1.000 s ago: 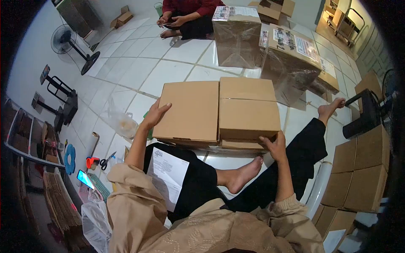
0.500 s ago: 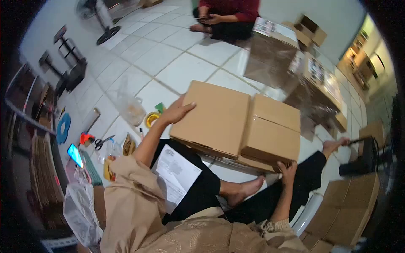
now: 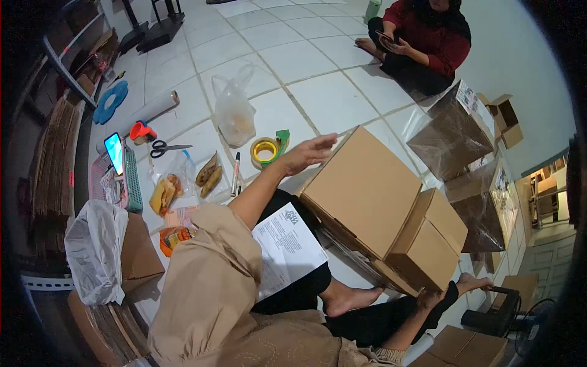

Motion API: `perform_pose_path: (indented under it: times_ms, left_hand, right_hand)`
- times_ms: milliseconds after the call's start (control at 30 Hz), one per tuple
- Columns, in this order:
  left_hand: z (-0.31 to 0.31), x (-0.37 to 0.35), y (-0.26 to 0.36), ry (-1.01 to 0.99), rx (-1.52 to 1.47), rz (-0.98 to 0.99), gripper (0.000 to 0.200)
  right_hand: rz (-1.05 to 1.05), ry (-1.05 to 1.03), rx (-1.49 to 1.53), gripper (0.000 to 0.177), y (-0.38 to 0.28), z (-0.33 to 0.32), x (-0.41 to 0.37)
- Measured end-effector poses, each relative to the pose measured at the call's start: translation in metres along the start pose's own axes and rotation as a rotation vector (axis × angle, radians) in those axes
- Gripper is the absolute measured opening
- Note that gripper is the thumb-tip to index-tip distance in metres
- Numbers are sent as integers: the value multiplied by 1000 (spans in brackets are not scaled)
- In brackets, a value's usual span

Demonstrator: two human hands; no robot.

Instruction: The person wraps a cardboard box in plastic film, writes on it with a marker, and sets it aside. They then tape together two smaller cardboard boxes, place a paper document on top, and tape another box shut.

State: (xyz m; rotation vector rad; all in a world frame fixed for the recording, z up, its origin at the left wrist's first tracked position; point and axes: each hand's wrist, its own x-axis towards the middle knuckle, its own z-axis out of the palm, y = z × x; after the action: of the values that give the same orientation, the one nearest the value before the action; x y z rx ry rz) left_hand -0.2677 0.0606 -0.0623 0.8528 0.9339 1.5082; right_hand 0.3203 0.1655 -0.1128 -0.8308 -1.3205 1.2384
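Note:
A large brown cardboard box (image 3: 367, 183) and a smaller brown cardboard box (image 3: 431, 238) sit side by side before me, on top of more flat cardboard. My left hand (image 3: 310, 151) is open beside the large box's far left edge, fingers stretched out. At the near right corner, the fingers of my right hand (image 3: 431, 298) are curled at the cardboard edge below the smaller box; their tips are partly hidden. A printed paper sheet (image 3: 287, 248) lies on my left thigh. Close to my left hand, yellow tape (image 3: 264, 151) in a green dispenser rests on the floor.
Scissors (image 3: 168, 148), a marker (image 3: 236, 174), a plastic bag (image 3: 234, 113) and a basket (image 3: 131, 180) with a phone (image 3: 114, 153) lie to the left. Wrapped boxes (image 3: 455, 131) stand at right. Another person (image 3: 422, 46) sits on the floor beyond, holding something small.
The view has swung left and the boxes appear turned. My left hand, earlier resting on the large box's top, is now off it at the edge with fingers extended. My right hand stays at the near corner.

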Motion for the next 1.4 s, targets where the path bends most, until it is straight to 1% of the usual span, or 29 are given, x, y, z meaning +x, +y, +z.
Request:
perform_pose_path:
  times_ms: [33, 67, 133, 200, 333, 400, 500, 633, 700, 800, 900, 1100, 1133, 1200, 1233, 1267, 1333, 1400]
  left_hand:
    - [1, 2, -3, -67, 57, -42, 64]
    - [3, 3, -6, -136, 113, -86, 64]
    - [9, 2, -8, -120, 76, -84, 65]
    - [15, -2, -2, -137, 129, -75, 69]
    - [13, -1, -4, -96, 209, -55, 64]
    - [13, -1, -4, -157, 300, -17, 69]
    - [10, 1, -6, -181, 329, -10, 73]
    - [11, -3, -2, -185, 346, -31, 76]
    - [10, -3, -2, -226, 304, -21, 77]
    - [8, -1, -7, -231, 282, -23, 77]
    - [7, 1, -6, -234, 350, -21, 79]
    - [4, 2, -9, -218, 429, -3, 78]
    - [3, 4, -10, -247, 426, -5, 78]
    - [0, 4, -15, -215, 516, 47, 75]
    - [7, 2, -11, -169, 506, 4, 73]
    - [8, 3, -11, -198, 501, 1, 73]
    - [7, 5, -11, -180, 469, -44, 75]
    - [7, 5, -10, -211, 512, -36, 73]
  right_hand:
    - [-80, -78, -139, 44, 3, 2, 2]
    - [-60, -55, -121, 44, 3, 0, 2]
    - [-35, -5, -96, 44, 3, 3, 3]
    - [-17, 28, -89, 44, 1, 8, 4]
    - [4, 58, -91, 45, -4, 13, 9]
    - [9, 60, -98, 45, -6, 14, 12]
    - [16, 60, -108, 46, -10, 15, 13]
    - [27, 67, -113, 47, -12, 19, 14]
    - [33, 69, -114, 47, -12, 22, 15]
    - [33, 62, -111, 48, -14, 26, 16]
    - [38, 69, -113, 48, -15, 27, 15]
    - [47, 59, -85, 49, -15, 35, 18]
    - [48, 61, -87, 49, -17, 36, 17]
    - [59, 62, -82, 50, -19, 39, 15]
    - [69, 65, -77, 50, -19, 41, 13]
    - [75, 71, -72, 50, -20, 43, 12]
    - [98, 83, -52, 50, -22, 47, 8]
    - [129, 92, -31, 51, -26, 50, 2]
